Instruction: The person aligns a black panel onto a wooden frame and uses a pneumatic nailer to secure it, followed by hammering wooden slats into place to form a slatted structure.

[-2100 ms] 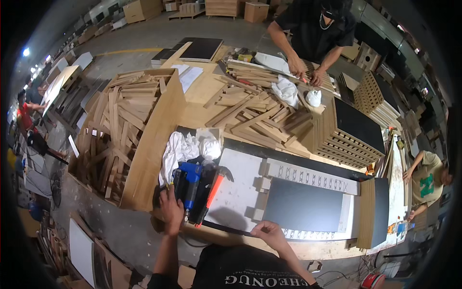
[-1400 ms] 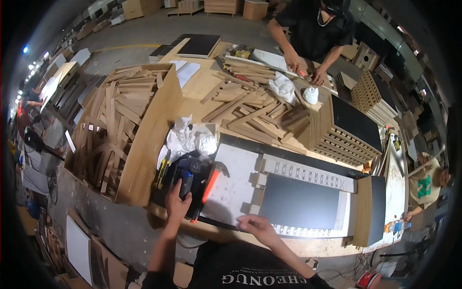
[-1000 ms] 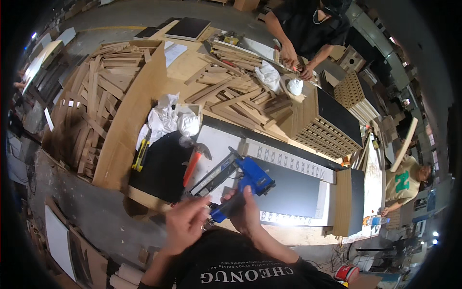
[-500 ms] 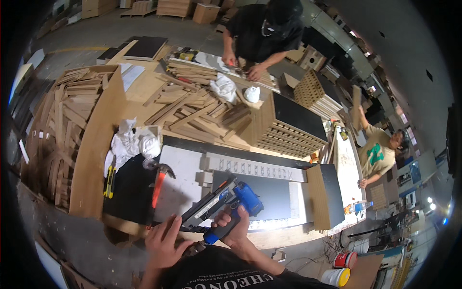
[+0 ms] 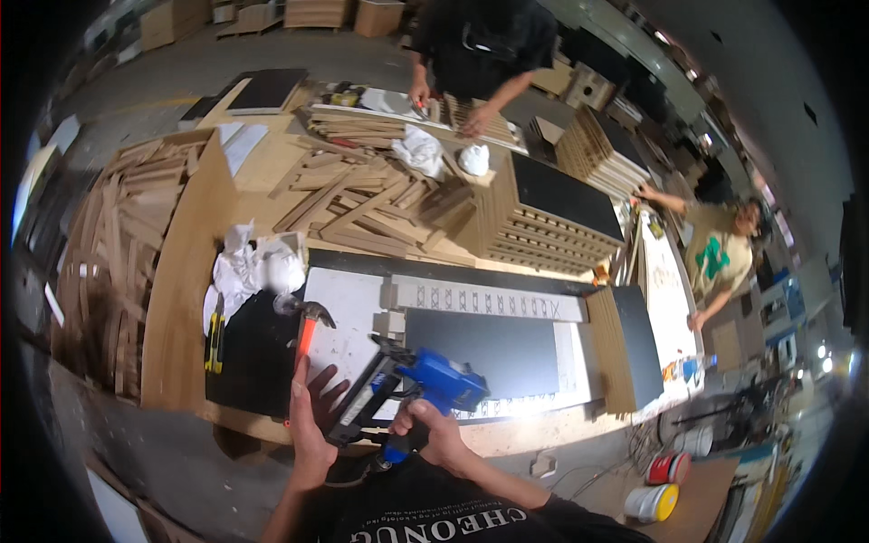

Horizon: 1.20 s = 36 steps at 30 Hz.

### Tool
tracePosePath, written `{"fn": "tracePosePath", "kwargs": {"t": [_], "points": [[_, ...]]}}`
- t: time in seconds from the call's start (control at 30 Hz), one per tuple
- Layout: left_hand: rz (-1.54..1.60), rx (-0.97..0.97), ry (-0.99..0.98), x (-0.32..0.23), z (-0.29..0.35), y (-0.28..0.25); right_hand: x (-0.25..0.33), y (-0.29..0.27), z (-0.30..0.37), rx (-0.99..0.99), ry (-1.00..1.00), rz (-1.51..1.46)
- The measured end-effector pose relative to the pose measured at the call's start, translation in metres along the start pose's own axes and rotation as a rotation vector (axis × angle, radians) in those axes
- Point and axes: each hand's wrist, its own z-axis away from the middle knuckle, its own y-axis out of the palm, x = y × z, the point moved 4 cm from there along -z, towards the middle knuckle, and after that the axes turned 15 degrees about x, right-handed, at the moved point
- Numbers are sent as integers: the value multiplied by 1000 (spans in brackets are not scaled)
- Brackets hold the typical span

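Note:
A blue and black nail gun [image 5: 445,380] is in my right hand [image 5: 433,433], whose fingers wrap its grip. The gun tilts over the front of the workbench, its black magazine slanting toward my left hand [image 5: 312,425]. That hand holds nothing; its fingers are stretched apart beside the magazine. Under and beyond the gun lies a dark grey panel [image 5: 489,348] on a white board [image 5: 346,303]. A pale strip with a row of cross-shaped marks [image 5: 489,299] runs along the panel's far side. Just beyond my left fingers is a hammer [image 5: 308,337] with an orange handle.
A yellow utility knife [image 5: 215,342] and crumpled white bags [image 5: 240,271] lie left. Beyond them stands a large box [image 5: 181,281] of wood strips. Loose strips [image 5: 353,195] and black-topped slotted stacks [image 5: 566,195] occupy the far bench. Two people work across and at right. Buckets [image 5: 652,500] stand below right.
My left hand has turned upright and its fingers have spread beside the magazine. The nail gun has shifted slightly down and turned in my right hand. The person at right has lowered a raised arm.

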Motion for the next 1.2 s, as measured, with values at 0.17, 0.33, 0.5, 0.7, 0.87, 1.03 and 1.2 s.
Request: {"fn": "tracePosePath", "kwargs": {"t": [0.17, 0.33, 0.5, 0.7, 0.87, 1.03, 1.2], "points": [[-1020, -39, 191, -36, 29, 3, -29, 12, -3, 69, 263, 339], [-767, -240, -207, -27, 39, -13, -4, 63, -13, 626, 420, 939], [-821, -63, -293, -65, 3, 8, 58, 9, -15, 419, 171, 1480], [-1181, 375, -644, -93, -87, 66, 140, -126, -10, -171, 753, 2061], [-1627, 404, -596, -41, -149, 76, 173, -157, 8, -219, 979, 2042], [-1766, 427, -402, -14, -165, 35, 174, -171, 17, -175, 869, 1954], [-1814, 314, -532, 2, -186, 32, 179, -174, 16, -182, 795, 1961]]}}
